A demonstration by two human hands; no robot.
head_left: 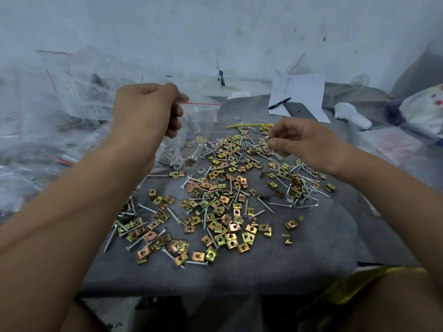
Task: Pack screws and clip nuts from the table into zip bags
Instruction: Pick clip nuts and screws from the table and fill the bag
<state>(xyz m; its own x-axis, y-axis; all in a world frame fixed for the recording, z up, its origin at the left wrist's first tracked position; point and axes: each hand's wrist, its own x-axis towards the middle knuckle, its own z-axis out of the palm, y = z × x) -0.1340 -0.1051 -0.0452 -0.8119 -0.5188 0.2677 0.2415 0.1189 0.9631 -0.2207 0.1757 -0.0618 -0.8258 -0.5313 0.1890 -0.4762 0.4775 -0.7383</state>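
While the left hand (147, 105) pinches the red-striped top edge of a clear zip bag (191, 130) and holds it up off the table (323, 236), the bag hangs just below and right of that hand, some screws and grey washers already inside. Right hand (304, 142) sits above the far right part of the pile, fingers curled, pinching a small silver piece at the fingertips (272, 142); too small to tell exactly what. Clip nuts (217, 212), brass-yellow, and screws (266, 204) lie scattered over the grey table surface, below and between both hands, nearest ones just under the right hand. More clear bags (48, 121) heaped far left. Paper (302, 97), pen (279, 103), phone (300, 111) at far right.
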